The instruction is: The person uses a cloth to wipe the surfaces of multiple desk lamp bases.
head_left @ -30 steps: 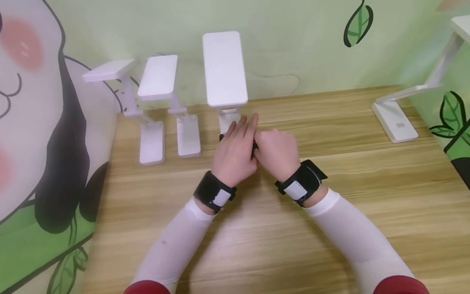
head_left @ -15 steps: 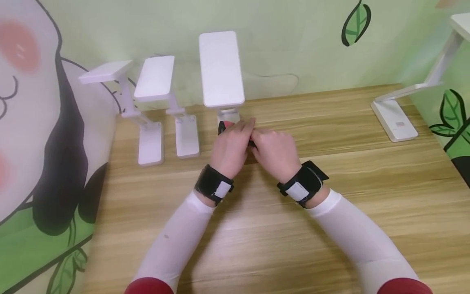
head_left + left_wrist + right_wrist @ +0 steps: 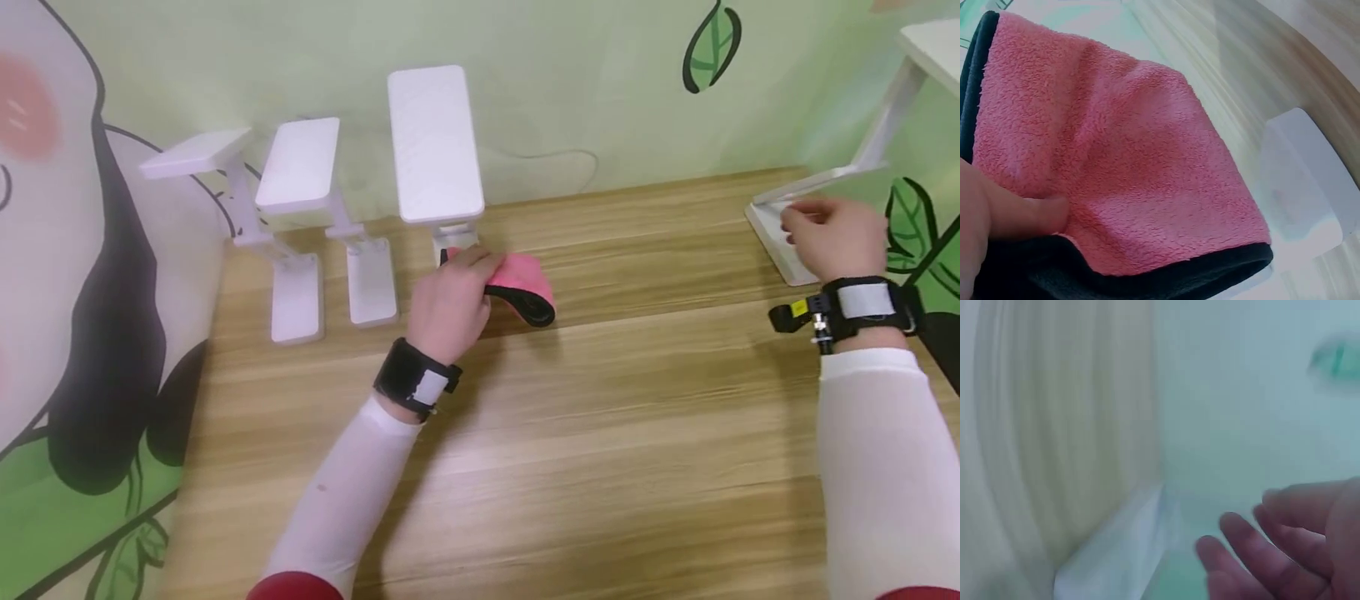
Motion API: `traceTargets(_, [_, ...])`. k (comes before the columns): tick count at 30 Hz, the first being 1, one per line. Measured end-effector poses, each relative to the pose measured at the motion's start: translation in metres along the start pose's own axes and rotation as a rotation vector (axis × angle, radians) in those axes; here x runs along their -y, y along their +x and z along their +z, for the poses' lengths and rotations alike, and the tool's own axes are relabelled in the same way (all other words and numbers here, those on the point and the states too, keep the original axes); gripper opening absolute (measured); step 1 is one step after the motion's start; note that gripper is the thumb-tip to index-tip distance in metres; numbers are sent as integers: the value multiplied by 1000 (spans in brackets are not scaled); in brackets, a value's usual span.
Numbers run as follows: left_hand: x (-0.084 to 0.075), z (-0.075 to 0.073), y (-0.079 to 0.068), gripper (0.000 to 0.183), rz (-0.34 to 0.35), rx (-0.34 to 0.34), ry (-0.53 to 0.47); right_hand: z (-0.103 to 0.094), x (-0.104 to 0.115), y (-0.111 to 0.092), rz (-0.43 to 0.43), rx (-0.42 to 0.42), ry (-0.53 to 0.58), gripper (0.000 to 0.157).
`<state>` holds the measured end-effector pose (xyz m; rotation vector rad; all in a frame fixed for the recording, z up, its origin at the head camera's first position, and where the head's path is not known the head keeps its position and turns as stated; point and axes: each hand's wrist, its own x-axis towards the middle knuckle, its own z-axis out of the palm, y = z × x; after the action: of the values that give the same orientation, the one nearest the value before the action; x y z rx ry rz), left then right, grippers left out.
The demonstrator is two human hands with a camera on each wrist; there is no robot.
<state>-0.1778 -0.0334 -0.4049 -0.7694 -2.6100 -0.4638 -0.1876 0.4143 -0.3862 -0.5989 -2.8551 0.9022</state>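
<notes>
A folded pink towel with black edging (image 3: 523,279) is gripped by my left hand (image 3: 452,292), in front of the third desk lamp (image 3: 437,146) from the left. In the left wrist view the thumb (image 3: 1047,214) presses into the fluffy pink side of the towel (image 3: 1129,144), near its dark border; the other fingers are hidden. My right hand (image 3: 840,237) is over the base of the right-hand desk lamp (image 3: 767,229), holding nothing. Its fingers (image 3: 1250,550) are loosely bent in the right wrist view, where the white lamp base (image 3: 1113,550) is blurred.
Two more white desk lamps, a far-left one (image 3: 297,300) and its neighbour (image 3: 371,283), stand left of the towel. A green wall (image 3: 600,92) with painted leaves closes off the back of the wooden table (image 3: 600,450).
My right hand has left the towel and moved far right to the right-hand lamp. The left hand keeps hold of the towel, whose folded end now shows. The head view has shifted slightly.
</notes>
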Motion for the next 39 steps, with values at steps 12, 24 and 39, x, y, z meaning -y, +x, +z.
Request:
traceTargets(12, [-9,-2,1,50,144,-95,-50,-28,-82,39,217,-112,343,58])
traceTargets(24, [-12,-5,-1,47,143,-111,-66,-3,-65,37,165,-294,339,39])
traceTargets(39, [-19,1,-2,53,157,-77,-75,98,43,-3,-276,-284,81,44])
